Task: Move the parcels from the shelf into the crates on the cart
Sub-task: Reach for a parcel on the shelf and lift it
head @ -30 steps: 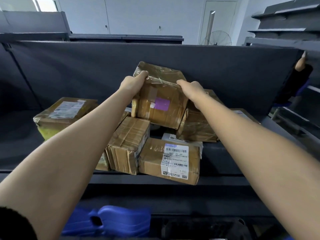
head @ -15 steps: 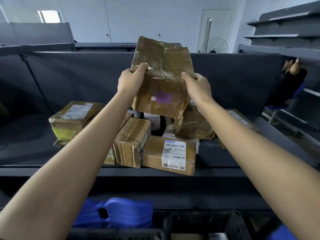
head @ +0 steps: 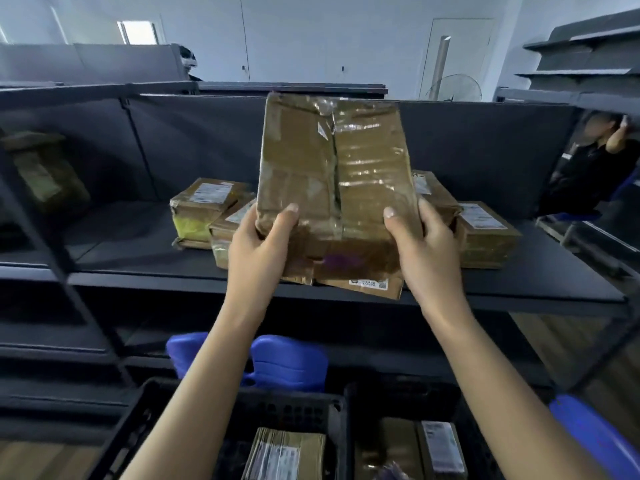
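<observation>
- The far wall (head: 311, 36) is plain white, evenly lit.
- A bright window (head: 136, 32) sits high at the far left.
- A pale door (head: 457, 57) stands at the far right, with a floor fan (head: 453, 87) before it.
- Dark grey shelving (head: 581, 60) climbs the right side.
- Wood-toned floor (head: 554, 334) shows at the lower right.
- A grey partition (head: 90, 62) runs along the far left.

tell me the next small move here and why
Probably lower the parcel toward a crate. Left hand and right hand hold it clear of the shelf, and the crates sit just below with parcels already inside.
</observation>
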`<state>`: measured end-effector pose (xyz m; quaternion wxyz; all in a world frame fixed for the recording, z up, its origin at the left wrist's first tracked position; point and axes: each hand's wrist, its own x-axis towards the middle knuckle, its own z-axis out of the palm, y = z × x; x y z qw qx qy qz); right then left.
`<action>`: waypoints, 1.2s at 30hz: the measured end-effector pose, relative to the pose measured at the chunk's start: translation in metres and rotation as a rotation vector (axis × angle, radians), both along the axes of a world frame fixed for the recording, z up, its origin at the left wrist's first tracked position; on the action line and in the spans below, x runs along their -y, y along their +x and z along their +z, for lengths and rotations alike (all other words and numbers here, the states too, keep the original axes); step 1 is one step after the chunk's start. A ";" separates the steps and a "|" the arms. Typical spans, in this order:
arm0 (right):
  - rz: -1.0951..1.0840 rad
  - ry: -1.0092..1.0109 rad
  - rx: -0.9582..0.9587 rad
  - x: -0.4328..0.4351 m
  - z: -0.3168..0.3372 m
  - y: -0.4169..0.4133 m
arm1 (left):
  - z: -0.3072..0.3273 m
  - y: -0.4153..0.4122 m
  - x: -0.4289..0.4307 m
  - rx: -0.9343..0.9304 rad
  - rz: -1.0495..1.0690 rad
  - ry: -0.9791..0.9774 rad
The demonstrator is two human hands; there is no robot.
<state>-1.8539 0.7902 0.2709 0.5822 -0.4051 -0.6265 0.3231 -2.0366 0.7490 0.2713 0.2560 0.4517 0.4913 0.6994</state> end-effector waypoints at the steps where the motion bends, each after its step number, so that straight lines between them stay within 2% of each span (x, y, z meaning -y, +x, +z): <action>1: 0.006 -0.016 -0.002 0.013 -0.009 -0.002 | -0.010 -0.003 0.013 0.006 -0.012 -0.007; 7: -0.007 -0.138 -0.016 0.083 -0.064 -0.022 | -0.060 -0.033 0.085 -0.015 -0.092 -0.083; 13: -0.012 -0.150 -0.019 0.155 -0.093 -0.048 | -0.095 -0.063 0.162 -0.010 -0.184 -0.114; 17: -0.007 -0.227 -0.056 0.193 -0.109 -0.067 | -0.112 -0.080 0.207 -0.056 -0.191 -0.118; 28: 0.041 -0.527 -0.154 0.229 -0.159 -0.077 | -0.156 -0.086 0.267 -0.133 -0.170 -0.198; 33: 0.100 -0.621 -0.283 0.227 -0.169 -0.072 | -0.154 -0.080 0.268 -0.304 -0.116 -0.208; 36: 0.160 -0.686 -0.437 0.224 -0.178 -0.068 | -0.145 -0.073 0.266 -0.458 -0.102 -0.084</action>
